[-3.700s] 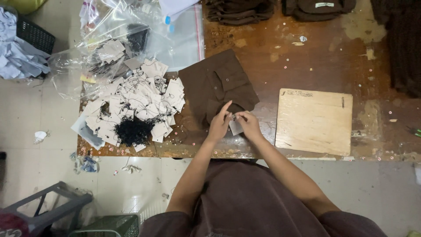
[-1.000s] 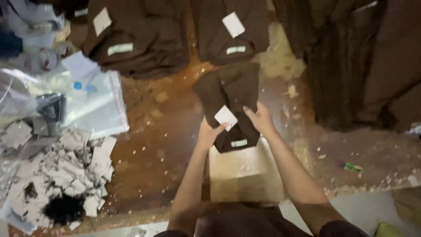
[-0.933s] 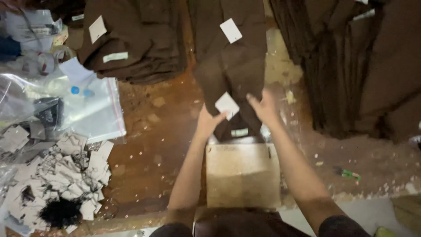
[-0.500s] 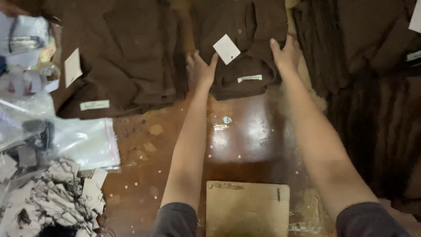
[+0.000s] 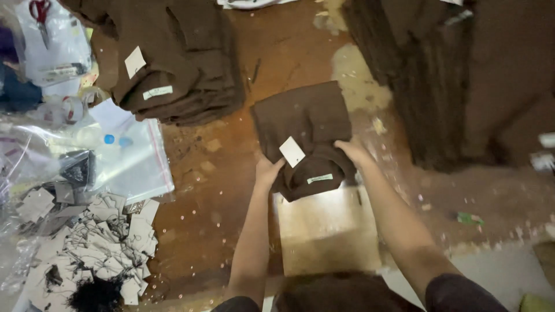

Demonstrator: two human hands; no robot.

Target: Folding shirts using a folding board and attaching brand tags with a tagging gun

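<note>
Both hands grip one folded brown garment by its near end: the left hand is closed around the left corner, the right hand curled over the right one, fingers tucked out of sight under the cloth. The garment lies on the worn wooden surface, its near edge overlapping a pale wooden board that sits just in front of the person.

A white paper tag hangs loose on top of the garment, just beside the left hand, and I'd say that's the weak spot: a thumb sliding over it could crease it or tug it off. With the grip only at the near corners, the far part of the fold could sag or fall open if the piece is lifted quickly. The surface looks scuffed and speckled with bits, so dragging the cloth might pick up dirt.

To the left, a heap of paper tags and a clear plastic bag lie close by, and a stack of folded brown garments sits beyond; a wide sweep could knock into them.
</note>
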